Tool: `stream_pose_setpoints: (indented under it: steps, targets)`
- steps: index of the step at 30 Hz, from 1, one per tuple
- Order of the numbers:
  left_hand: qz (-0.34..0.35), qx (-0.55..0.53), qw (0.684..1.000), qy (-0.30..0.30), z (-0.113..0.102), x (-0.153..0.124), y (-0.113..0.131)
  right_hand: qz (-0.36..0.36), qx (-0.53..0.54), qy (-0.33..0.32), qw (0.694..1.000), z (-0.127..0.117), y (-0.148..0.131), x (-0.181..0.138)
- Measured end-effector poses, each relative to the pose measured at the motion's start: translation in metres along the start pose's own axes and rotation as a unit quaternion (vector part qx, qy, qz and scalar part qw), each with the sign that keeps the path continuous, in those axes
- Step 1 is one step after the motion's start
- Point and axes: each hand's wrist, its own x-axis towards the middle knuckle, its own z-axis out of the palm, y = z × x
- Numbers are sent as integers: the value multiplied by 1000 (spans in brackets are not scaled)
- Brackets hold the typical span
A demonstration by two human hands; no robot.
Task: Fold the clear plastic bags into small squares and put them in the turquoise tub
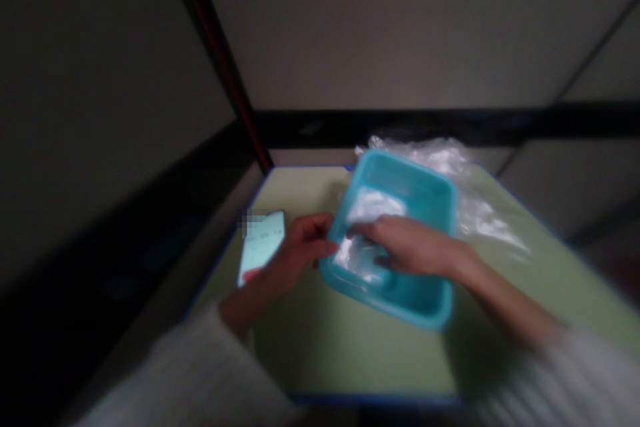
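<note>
A turquoise plastic tub (pixel 425 200) sits on a pale green table (pixel 350 347). My left hand (pixel 295 253) rests against the tub's near left rim, its fingers curled on the edge. My right hand (pixel 410 247) reaches into the tub from the right, fingers closed on crumpled clear plastic (pixel 365 210) that lies inside. The frame is blurred, so the finger detail is soft.
A phone (pixel 260 243) with a lit screen lies on the table left of my left hand. A heap of clear plastic wrap (pixel 465 180) lies behind and right of the tub. A dark red pole (pixel 220 53) rises at the table's far left corner. Grey walls surround the table.
</note>
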Motion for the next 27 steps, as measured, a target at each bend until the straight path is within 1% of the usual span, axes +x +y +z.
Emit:
stream_pose_setpoints:
  steps: [2,6,13,16,22,24,27]
  targets:
    - [-1,2,1000,2,0,0,0,-11,-8,6,1000,1,-2,1]
    - [1,1,1000,9,0,0,1,-12,0,47,999,0,-2,3]
    - [5,6,1000,4,0,0,1,39,51,91,994,-7,10,-2]
    - [7,11,1000,4,-1,0,1,50,48,82,994,-4,15,-3]
    - [1,16,1000,1,0,-1,2,56,34,31,997,-3,15,-3]
    - [1,14,1000,2,0,-1,2,62,34,32,997,-3,13,-2]
    - [10,17,1000,-2,-1,-1,2,67,35,50,996,-2,11,0]
